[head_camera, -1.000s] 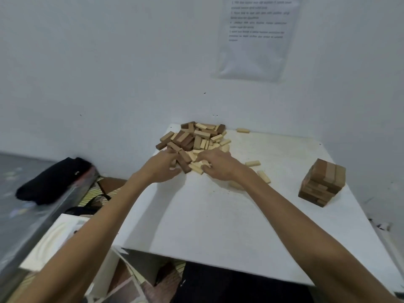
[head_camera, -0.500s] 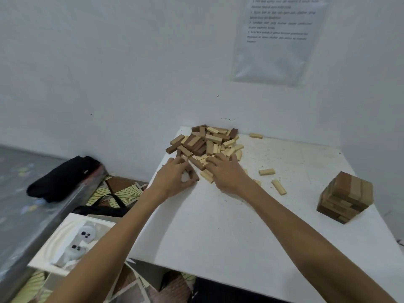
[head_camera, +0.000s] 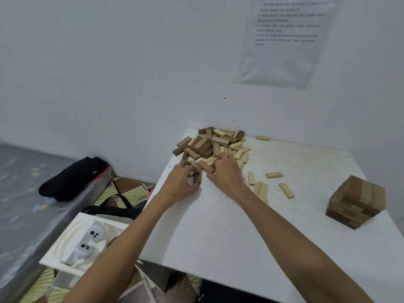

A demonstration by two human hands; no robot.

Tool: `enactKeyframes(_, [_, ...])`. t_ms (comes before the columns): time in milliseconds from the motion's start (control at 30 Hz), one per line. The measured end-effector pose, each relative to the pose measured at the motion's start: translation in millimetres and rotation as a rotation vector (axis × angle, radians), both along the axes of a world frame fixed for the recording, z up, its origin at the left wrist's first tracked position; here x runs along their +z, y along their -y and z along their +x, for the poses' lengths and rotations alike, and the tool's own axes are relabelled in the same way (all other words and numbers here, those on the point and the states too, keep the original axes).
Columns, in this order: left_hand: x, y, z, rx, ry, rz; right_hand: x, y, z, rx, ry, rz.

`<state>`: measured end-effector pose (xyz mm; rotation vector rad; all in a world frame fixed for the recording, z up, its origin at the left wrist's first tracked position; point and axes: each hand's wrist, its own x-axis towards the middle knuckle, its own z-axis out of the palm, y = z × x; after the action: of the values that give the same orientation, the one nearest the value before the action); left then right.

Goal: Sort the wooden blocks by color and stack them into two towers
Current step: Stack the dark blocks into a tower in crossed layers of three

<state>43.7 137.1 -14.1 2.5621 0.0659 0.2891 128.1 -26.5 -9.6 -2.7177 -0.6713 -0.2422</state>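
A mixed pile of dark brown and pale wooden blocks (head_camera: 215, 143) lies at the far left corner of the white table (head_camera: 240, 232). My left hand (head_camera: 182, 182) sits at the pile's near edge, its fingers curled round a dark brown block (head_camera: 199, 174). My right hand (head_camera: 225, 171) is beside it, fingers curled over another dark brown block (head_camera: 205, 165) among the pale ones. A short tower of dark brown blocks (head_camera: 356, 204) stands at the table's right edge. Several loose pale blocks (head_camera: 261, 188) lie to the right of my right hand.
The table stands against a white wall with a printed sheet (head_camera: 284, 40) taped up. To the left, below the table, are a white box with small figures (head_camera: 83, 241), a black bag (head_camera: 74, 178) on a grey surface, and patterned floor mats (head_camera: 129, 189).
The view has shifted, so everything sits lower and further right in frame. Both hands stay at the pile's near edge, and my left hand's fingers have closed round a dark block.
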Motion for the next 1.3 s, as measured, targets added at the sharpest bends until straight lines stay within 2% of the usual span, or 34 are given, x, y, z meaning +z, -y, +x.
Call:
enactKeyframes(100, [2, 3, -4, 0.029, 0.036, -0.026, 7, 9, -1, 0.007, -0.008, -0.061])
enactKeyframes(400, [-3, 20, 0, 0.210, 0.073, -0.129, 16, 41, -18, -0.020, 0.047, 0.026])
enactKeyframes(600, [-6, 33, -13, 0.224, 0.118, -0.168, 14, 64, -43, 0.015, 0.113, 0.054])
enactKeyframes(833, [2, 55, -40, 0.063, 0.308, -0.204, 21, 107, -77, 0.063, 0.094, 0.085])
enactKeyframes(1133, [-6, 85, -63, -0.276, 0.215, -0.124, -4, 172, -122, 0.082, 0.026, 0.035])
enactKeyframes(1233, [-11, 101, -64, -0.402, 0.167, -0.090, -13, 186, -129, 0.113, 0.007, 0.068])
enactKeyframes(1300, [-10, 106, -61, -0.435, 0.134, -0.136, -15, 192, -133, 0.124, -0.019, 0.109])
